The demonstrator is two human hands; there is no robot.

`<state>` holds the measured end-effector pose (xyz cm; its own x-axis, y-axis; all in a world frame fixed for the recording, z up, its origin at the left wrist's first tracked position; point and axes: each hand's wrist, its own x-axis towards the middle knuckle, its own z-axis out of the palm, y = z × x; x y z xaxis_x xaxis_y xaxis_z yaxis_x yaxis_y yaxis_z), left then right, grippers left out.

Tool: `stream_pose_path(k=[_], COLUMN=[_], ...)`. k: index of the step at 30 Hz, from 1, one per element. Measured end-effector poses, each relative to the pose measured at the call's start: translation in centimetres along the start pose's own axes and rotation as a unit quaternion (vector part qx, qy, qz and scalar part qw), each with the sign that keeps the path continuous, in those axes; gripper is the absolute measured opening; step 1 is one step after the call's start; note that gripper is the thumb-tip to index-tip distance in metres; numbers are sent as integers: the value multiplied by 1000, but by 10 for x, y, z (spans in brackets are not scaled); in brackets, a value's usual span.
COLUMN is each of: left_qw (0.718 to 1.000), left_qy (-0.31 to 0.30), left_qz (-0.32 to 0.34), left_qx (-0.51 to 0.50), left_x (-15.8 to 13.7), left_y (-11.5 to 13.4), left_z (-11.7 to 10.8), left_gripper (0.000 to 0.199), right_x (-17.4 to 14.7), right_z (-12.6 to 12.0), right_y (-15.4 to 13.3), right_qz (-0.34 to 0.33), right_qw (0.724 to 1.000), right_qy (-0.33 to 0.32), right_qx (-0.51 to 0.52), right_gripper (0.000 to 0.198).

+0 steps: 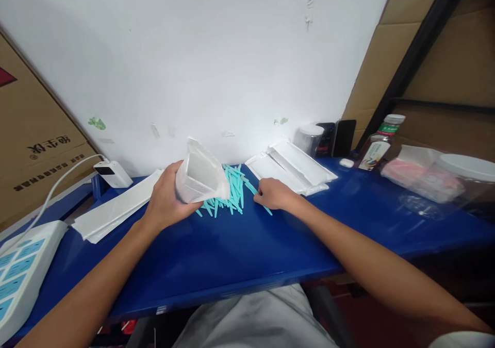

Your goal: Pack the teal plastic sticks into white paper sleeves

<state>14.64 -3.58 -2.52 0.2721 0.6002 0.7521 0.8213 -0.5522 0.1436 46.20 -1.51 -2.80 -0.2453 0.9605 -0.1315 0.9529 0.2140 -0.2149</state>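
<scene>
My left hand (168, 198) is wrapped round a white bag (203, 178) and holds it tilted, its mouth open towards me. Behind and beside the bag lies a loose pile of thin turquoise plastic sticks (235, 191), partly covered by it. At the pile's right edge, my right hand (273, 193) has its fingers closed on one turquoise stick (266, 210), whose end pokes out below the fingers. Flat white bags (116, 203) lie to the left of my left hand. More white packets (296, 165) are stacked beyond my right hand.
The blue table (232, 255) stands against a white wall. On its left are a white power strip (29, 270) and a small white device (113, 174) with a cable. At right stand a lidded jar (309, 141), phones (343, 137), a bottle (377, 144) and a pink packet (421, 175).
</scene>
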Motion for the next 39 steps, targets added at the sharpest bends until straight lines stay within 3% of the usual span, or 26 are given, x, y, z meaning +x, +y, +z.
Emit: stream_pose_path(k=[5, 9, 13, 21, 28, 32, 36, 39], left_qw=[999, 999, 998, 997, 998, 998, 996, 993], left_qy=[-31, -49, -62, -74, -33, -3, 1, 20], left_qz=[5, 16, 21, 25, 44, 33, 48, 97], left_qx=[-1, -7, -11, -15, -20, -53, -77, -57], left_x=[1, 2, 3, 3, 1, -5, -6, -3], left_y=[0, 1, 3, 3, 2, 5, 9, 7], left_z=[3, 4, 2, 1, 0, 1, 4, 3], left_gripper=[90, 87, 84, 82, 85, 79, 81, 79], right_x=[-3, -12, -15, -14, -17, -20, -23, -25], right_z=[-8, -19, -16, -14, -20, -25, -35, -42], right_y=[5, 10, 6, 0, 13, 15, 19, 24], right_qz=[6, 4, 9, -11, -78, -88, -72, -81], right_qw=[1000, 1000, 999, 998, 993, 993, 990, 980], right_qy=[9, -25, -32, -62, -91, -72, -63, -55], right_qx=[-9, -3, 10, 31, 18, 16, 105, 174], right_gripper=[25, 24, 41, 47, 52, 43, 32, 27])
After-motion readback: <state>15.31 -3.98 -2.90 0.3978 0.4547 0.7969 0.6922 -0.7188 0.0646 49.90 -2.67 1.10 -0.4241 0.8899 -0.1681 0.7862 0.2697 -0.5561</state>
